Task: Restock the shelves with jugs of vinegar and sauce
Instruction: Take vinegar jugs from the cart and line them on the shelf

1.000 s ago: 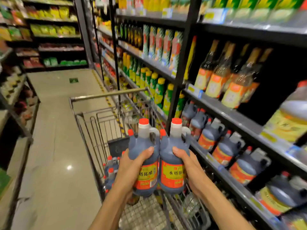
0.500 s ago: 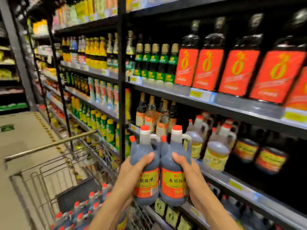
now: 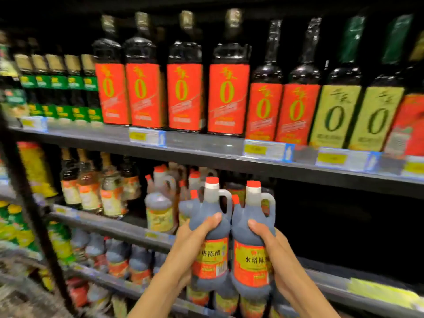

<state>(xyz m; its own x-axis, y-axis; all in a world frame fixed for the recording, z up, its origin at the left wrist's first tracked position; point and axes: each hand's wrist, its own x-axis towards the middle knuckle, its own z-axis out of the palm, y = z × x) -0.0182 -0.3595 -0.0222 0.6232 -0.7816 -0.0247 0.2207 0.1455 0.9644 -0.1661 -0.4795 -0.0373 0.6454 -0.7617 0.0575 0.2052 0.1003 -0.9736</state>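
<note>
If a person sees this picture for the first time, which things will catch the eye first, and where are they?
First, the two dark vinegar jugs with red caps in the lower centre: the left hand grips the left jug, the right hand grips the right jug, side by side. Next, the row of tall bottles with bright red labels on the upper shelf. Right of the jugs, the middle shelf shows a dark gap.

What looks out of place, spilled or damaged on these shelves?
Nothing spilled or damaged shows. The one oddity is a dark empty stretch of the middle shelf, right of the lighter jugs. Both hands hold upright dark vinegar jugs before it.
</note>
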